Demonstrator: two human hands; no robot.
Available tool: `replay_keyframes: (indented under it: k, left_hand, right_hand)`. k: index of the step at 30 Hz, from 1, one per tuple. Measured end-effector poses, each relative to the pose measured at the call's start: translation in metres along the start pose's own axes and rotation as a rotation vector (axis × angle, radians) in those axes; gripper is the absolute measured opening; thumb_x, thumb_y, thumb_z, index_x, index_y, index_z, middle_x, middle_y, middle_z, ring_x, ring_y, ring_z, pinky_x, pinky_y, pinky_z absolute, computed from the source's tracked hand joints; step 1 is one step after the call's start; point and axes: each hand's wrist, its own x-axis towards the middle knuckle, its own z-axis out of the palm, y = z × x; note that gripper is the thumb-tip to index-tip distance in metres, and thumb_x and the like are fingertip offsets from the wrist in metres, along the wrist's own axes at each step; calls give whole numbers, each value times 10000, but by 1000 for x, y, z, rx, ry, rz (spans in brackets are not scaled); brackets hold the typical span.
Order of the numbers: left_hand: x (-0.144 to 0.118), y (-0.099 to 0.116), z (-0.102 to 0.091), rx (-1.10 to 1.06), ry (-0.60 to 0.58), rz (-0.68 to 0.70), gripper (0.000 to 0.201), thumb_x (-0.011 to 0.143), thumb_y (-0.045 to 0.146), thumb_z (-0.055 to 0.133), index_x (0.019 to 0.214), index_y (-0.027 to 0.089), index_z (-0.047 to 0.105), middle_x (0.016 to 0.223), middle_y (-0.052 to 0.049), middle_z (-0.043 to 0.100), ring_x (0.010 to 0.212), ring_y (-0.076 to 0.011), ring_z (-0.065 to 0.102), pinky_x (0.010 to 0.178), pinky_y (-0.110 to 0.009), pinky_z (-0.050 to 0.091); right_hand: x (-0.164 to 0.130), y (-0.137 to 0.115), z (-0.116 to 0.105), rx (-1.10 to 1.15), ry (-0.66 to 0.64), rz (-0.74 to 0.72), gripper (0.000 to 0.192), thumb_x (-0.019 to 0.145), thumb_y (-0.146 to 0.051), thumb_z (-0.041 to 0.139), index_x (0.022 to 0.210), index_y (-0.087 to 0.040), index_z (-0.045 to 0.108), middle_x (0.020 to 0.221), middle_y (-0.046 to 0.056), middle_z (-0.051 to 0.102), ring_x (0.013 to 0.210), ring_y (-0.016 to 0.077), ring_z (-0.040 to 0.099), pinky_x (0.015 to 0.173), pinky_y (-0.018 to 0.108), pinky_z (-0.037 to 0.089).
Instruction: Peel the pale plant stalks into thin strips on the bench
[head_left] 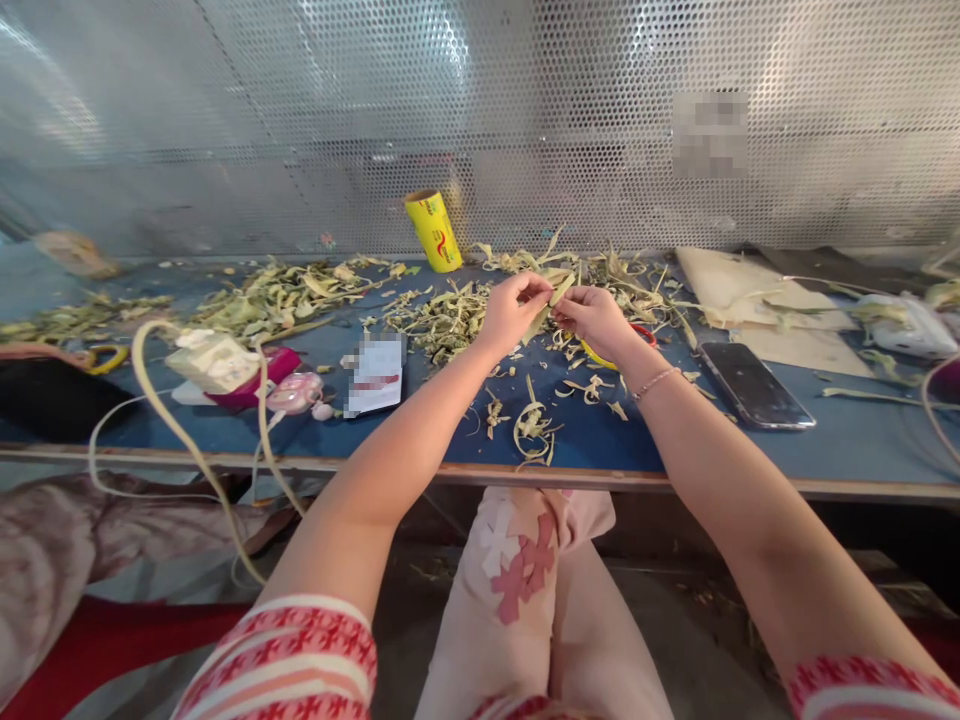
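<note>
2 hands [555,310] pinch leaf strip [553,297] – bare blue table [847,440] toward front edge.

card [376,373]: face blurred, print unreadable
yellow ring [600,356]: mostly hidden behind right hand [596,318]
leaf strip [553,296]: ends covered by fingers
mesh patch [709,133]: blurred

One head-worn view, looking forward and down.

We see from our own head, facing the bench [847,440] across mid-frame and the perforated metal screen [300,110] filling the top. Our forearms reach in from the lower corners, our knees sit bottom centre, all close; no second view overlaps it.
</note>
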Motion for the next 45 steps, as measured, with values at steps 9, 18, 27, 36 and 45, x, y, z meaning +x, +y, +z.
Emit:
replay_keyframes:
  k: [9,18,27,36,45]
  left_hand:
    - [0,-1,2,-38,-7,-33,25,824,181,599,804,172,587,750,-3,655,690,-101,585,684,-253,468]
    - [2,0,1,-26,38,-10,40,818,154,600,800,185,582,756,5,651,684,-94,590,654,-235,466]
    - [0,-1,3,-41,35,-46,88,846,271,594,810,191,586,768,-6,659,695,-104,593,649,-248,470]
    - [0,-11,8,-45,43,-57,124,865,321,576,827,203,567,765,-13,641,671,-98,580,617,-241,468]
    - [-1,0,3,-88,-25,-95,158,843,324,598,871,178,652,829,-32,704,742,-121,620,694,-263,498]
  right_hand:
    - [6,1,-5,-318,76,-128,160,667,-192,713,625,-164,561,544,-41,543,520,73,490,539,226,410]
    - [2,-2,-3,-115,13,-52,303,617,-420,781,687,-157,647,674,8,626,623,89,532,580,231,455]
    - [5,1,-2,-136,59,-61,227,617,-334,761,654,-156,625,615,-17,582,577,74,505,545,218,421]
    - [6,2,-7,-399,126,-281,69,693,-245,624,701,-193,580,639,-18,546,624,111,483,610,258,411]
    - [-3,-2,-10,-780,83,-574,134,761,-157,498,799,-201,619,782,31,568,723,146,500,680,279,414]
